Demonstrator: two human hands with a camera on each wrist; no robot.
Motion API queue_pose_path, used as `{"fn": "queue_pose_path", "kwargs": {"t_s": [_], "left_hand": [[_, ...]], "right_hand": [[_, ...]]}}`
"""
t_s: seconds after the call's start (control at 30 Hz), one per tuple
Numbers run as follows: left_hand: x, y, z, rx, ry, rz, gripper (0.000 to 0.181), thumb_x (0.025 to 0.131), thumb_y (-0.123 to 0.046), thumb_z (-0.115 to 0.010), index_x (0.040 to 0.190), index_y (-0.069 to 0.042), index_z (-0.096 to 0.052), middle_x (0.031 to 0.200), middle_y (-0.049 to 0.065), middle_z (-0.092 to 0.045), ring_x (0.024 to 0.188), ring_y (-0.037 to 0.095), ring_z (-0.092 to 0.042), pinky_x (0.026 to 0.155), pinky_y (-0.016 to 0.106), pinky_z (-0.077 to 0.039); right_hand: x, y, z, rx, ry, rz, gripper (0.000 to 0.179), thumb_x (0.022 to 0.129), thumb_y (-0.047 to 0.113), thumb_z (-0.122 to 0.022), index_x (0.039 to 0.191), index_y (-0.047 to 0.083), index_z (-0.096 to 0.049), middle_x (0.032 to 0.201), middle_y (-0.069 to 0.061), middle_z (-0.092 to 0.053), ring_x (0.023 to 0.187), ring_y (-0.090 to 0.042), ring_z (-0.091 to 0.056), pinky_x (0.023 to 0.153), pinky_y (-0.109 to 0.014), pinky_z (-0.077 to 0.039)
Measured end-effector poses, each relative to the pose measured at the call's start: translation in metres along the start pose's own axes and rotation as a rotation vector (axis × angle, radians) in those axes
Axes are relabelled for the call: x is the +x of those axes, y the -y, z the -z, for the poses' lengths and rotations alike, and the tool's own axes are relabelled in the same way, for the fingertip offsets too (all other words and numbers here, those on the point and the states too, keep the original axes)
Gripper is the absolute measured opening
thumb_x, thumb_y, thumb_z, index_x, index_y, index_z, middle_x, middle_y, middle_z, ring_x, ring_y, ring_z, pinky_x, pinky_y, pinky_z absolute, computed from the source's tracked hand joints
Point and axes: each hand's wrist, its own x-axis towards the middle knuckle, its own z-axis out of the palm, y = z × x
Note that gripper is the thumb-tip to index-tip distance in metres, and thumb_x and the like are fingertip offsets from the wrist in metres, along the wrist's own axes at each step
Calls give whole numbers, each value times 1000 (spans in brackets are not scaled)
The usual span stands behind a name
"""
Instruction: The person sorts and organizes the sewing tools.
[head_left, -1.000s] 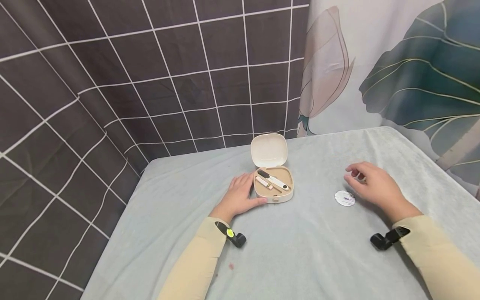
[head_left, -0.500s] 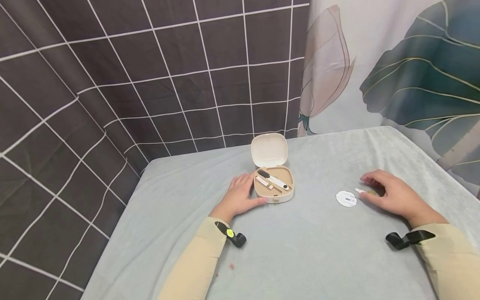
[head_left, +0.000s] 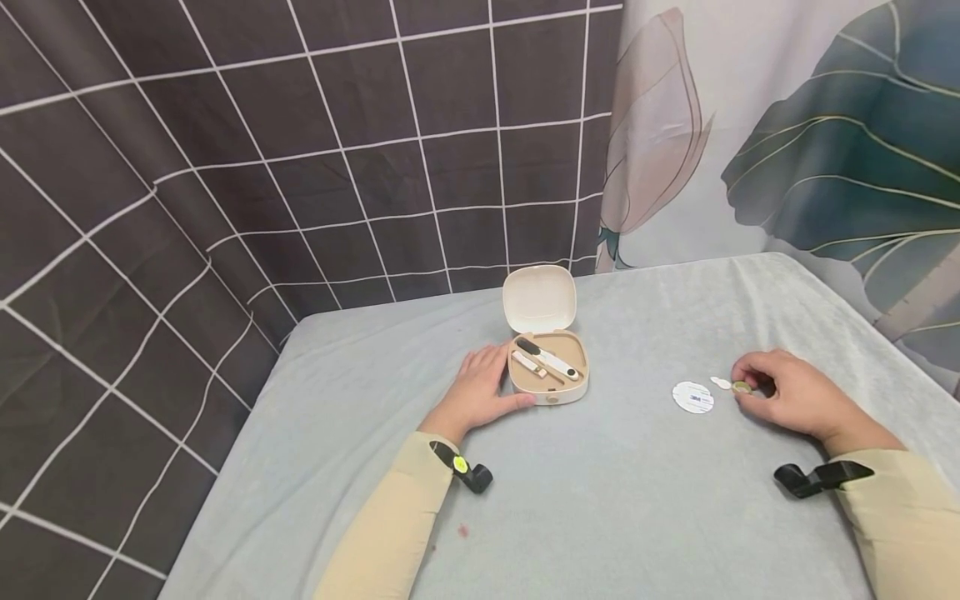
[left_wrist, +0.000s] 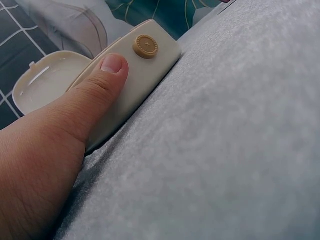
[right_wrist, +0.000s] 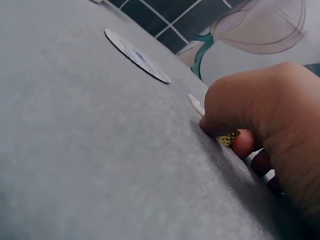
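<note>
In the head view, the cream case (head_left: 551, 398) stands with its lid (head_left: 538, 300) up, a white tool with a dark end (head_left: 553, 362) and a small pinkish-white piece (head_left: 528, 364) lying in its tan tray. My left hand (head_left: 474, 392) rests at its left front corner: the straight thumb (left_wrist: 107, 75) lies along the front wall beside the tan button (left_wrist: 145, 46), fingers along the left side. On the right, my right hand (head_left: 798, 396) pinches a small gold dimpled thimble (right_wrist: 228, 138) between thumb and index finger, low over the cloth. A white needle threader (head_left: 720, 382) lies just left of it.
A flat white disc (head_left: 693, 397) with printed backing lies left of the needle threader. Pale blue cloth (head_left: 600, 500) covers the table. Behind it hang a dark gridded curtain (head_left: 375, 167) and a leaf-patterned one (head_left: 825, 167).
My right hand has moved right and nearer, past the disc; the needle threader and thimble behind its fingers now show, and the fingers have closed on the thimble. The left hand stays put.
</note>
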Motion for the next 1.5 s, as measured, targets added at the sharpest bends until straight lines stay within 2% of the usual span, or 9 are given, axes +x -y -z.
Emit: {"fn": "queue_pose_path", "kwargs": {"t_s": [0.43,0.6,0.77,0.93,1.1,1.33,1.5], "left_hand": [[0,1,-1,-10,4,-4,104,86,-73,-61,164,-20,-16,165,5,-30,152,29,-23,125,49,-10],[0,-1,-1,-15,4,-8,104,86,-72,-61,163,-18,-17,164,6,-30,152,29,-23,125,49,-9],[1,-1,-2,-11,5,-9,104,86,-72,-61,163,-18,-17,164,7,-31,152,29,-24,125,47,-9],[1,0,-3,-8,-4,-3,104,86,-72,-61,163,-18,-17,164,9,-31,152,29,-25,125,48,-10],[-1,0,-1,-11,1,6,104,86,-73,-61,163,-19,-16,164,8,-30,152,28,-24,125,49,-9],[-1,2,-2,-9,-2,-2,105,86,-74,-60,163,-19,-16,165,6,-30,152,28,-24,125,48,-9],[0,1,0,-8,9,6,105,86,-73,-60,163,-17,-17,164,7,-30,152,29,-23,125,48,-9]], "right_hand": [[4,4,6,2,29,-46,31,65,4,-80,77,25,-61,72,16,-49,70,0,-43,62,-17,-31],[16,13,17,-44,39,-54,28,66,7,-79,81,22,-62,76,13,-51,71,-2,-46,63,-19,-35],[34,27,21,-63,47,-18,24,70,7,-77,85,20,-63,81,11,-55,75,-5,-48,67,-20,-38],[56,45,11,-23,40,65,24,70,6,-75,87,20,-64,82,12,-55,77,-6,-49,68,-21,-40],[82,69,-8,10,57,149,23,70,7,-74,88,18,-64,81,11,-54,77,-7,-50,68,-27,-43],[113,103,-28,81,102,159,20,72,8,-71,90,15,-65,84,5,-59,81,-12,-54,73,-36,-48],[128,122,-41,132,125,162,19,74,9,-70,93,13,-68,87,3,-63,84,-15,-58,77,-39,-50]]}}
